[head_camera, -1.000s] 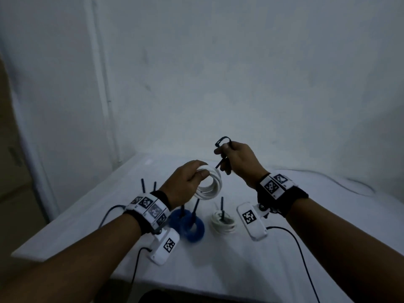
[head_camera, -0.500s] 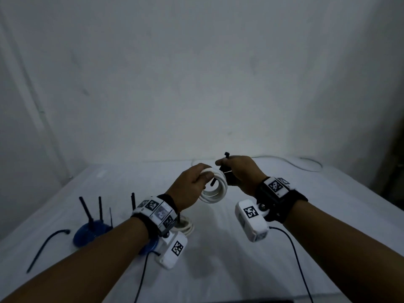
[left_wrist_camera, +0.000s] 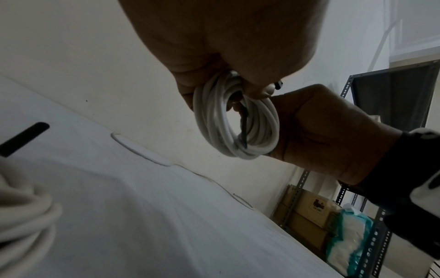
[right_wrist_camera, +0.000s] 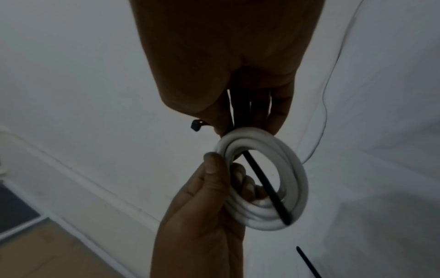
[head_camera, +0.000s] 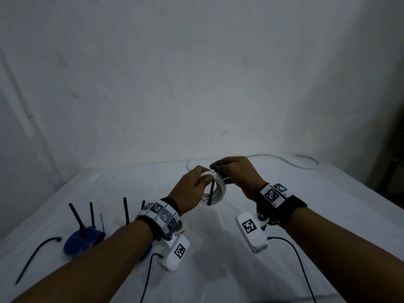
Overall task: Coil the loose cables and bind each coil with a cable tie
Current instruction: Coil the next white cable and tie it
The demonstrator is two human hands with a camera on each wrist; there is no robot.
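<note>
Left hand (head_camera: 192,189) grips the white cable coil (head_camera: 215,192) at its left side, the thumb on the outside of the turns and the other fingers curled through the opening; this is plain in the right wrist view, where the left hand (right_wrist_camera: 204,210) closes around the white cable coil (right_wrist_camera: 266,180). The coil is held in the air above the white table (head_camera: 218,270), between the two hands and over the far middle part of the table. It stands almost upright on its edge, so the opening faces toward the person.

Right hand (head_camera: 237,173) is at the top right of the coil, its fingers bent, and it pinches the black cable tie (head_camera: 211,193) near the head. The tie passes through the opening of the coil. Its long axis goes nearly vertical in the head view: the head (right_wrist_camera: 196,126) sticks out at the top beside the right fingers, and the thin tail points down across the lower turns. In the left wrist view the black cable tie (left_wrist_camera: 244,129) lies inside the ring, against its inner side.

On the near left of the table a blue coil (head_camera: 82,240) lies flat with black ties standing up from it, and one loose black tie (head_camera: 35,256) lies more to the left. A loose white cable (head_camera: 284,161) runs along the far right edge.
</note>
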